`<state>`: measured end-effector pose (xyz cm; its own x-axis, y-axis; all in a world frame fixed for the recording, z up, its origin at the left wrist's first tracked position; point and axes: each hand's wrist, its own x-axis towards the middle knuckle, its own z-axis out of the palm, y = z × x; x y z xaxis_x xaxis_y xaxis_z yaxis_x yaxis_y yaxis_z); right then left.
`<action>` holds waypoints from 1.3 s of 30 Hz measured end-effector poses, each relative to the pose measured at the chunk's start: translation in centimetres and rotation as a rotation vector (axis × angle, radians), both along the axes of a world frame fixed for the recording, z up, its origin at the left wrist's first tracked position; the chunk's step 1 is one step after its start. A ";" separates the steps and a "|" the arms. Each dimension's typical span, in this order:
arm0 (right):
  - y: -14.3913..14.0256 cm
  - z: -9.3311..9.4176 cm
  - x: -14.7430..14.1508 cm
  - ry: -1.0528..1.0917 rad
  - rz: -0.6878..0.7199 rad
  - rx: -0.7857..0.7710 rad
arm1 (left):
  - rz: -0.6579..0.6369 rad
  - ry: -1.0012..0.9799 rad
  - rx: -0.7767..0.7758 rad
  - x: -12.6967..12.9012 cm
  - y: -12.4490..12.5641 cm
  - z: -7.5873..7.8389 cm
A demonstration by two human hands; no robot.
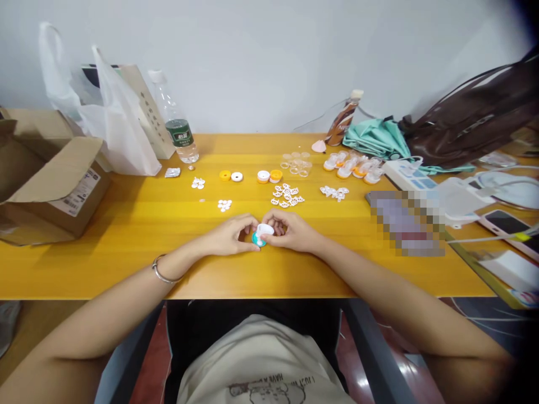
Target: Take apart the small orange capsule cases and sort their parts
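In the middle of the table's front half, my right hand [292, 231] pinches a small white round plastic cup [265, 229] between thumb and fingers, tilted. Just below it is a teal round plastic piece [255, 238], with a small white part over it. My left hand [231, 234] curves around the teal piece, its thumb and fingertips at the edge. Whether the cup and the teal piece touch is hard to see. Beyond my hands lie small white discs [224, 205] and white openwork pieces [288, 196].
Yellow and white round caps [225, 175], clear rings [296, 163] and clear-and-orange assembled pieces [347, 166] lie farther back. A cardboard box [80, 185] and water bottle [181, 134] stand left. A phone [404, 224], power strip [410, 175] and brown bag [475, 123] are right.
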<state>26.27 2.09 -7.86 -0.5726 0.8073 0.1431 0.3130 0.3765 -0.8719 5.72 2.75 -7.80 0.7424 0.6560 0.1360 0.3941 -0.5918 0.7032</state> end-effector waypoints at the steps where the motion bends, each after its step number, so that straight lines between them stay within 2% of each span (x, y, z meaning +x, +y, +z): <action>1: 0.2 0.1 0.1 0.020 -0.038 0.023 | 0.007 -0.003 0.003 0.0 0.0 -0.1; 3: 0.8 0.1 0.5 0.074 -0.144 0.095 | 0.017 -0.005 0.008 -0.1 0.0 -0.2; 6: 2.9 0.1 1.6 0.128 -0.373 0.197 | 0.010 -0.012 0.015 -0.2 -0.1 -0.2; 8: 4.8 0.1 2.8 0.090 -0.505 0.230 | 0.008 -0.019 0.021 -0.2 -0.2 -0.1; 12: 9.1 0.7 4.7 -0.065 -0.629 0.271 | 0.014 -0.020 0.028 -0.2 -0.2 -0.1; 15: 11.5 1.9 4.5 -0.189 -0.614 0.302 | 0.001 -0.021 0.029 -0.2 -0.2 -0.2; 18: 13.8 3.5 2.9 -0.432 -0.556 0.349 | 0.004 -0.014 0.031 -0.2 -0.2 -0.2; 19: 14.7 4.0 2.3 -0.539 -0.535 0.344 | 0.003 -0.011 0.032 -0.2 -0.1 -0.3; 22: 17.4 5.4 0.9 -0.672 -0.438 0.305 | -0.010 -0.012 0.026 -0.2 -0.1 -0.3; 26: 20.2 6.0 0.0 -0.791 -0.261 0.218 | -0.007 -0.013 0.022 -0.2 0.0 -0.3; 30: 20.9 5.6 -0.6 -0.864 -0.159 0.174 | 0.004 -0.016 0.022 -0.3 0.0 -0.4; 34: 20.1 6.2 -1.0 -0.869 -0.159 0.188 | 0.002 -0.019 0.021 -0.3 0.0 -0.5; 37: 17.6 7.1 -1.2 -0.781 -0.262 0.286 | -0.002 -0.030 0.014 -0.3 0.0 -0.4; 38: 16.2 7.3 -1.2 -0.710 -0.306 0.339 | -0.001 -0.034 0.013 -0.3 0.0 -0.4; 39: 14.5 7.3 -1.2 -0.552 -0.355 0.417 | 0.001 -0.040 0.012 -0.3 0.0 -0.4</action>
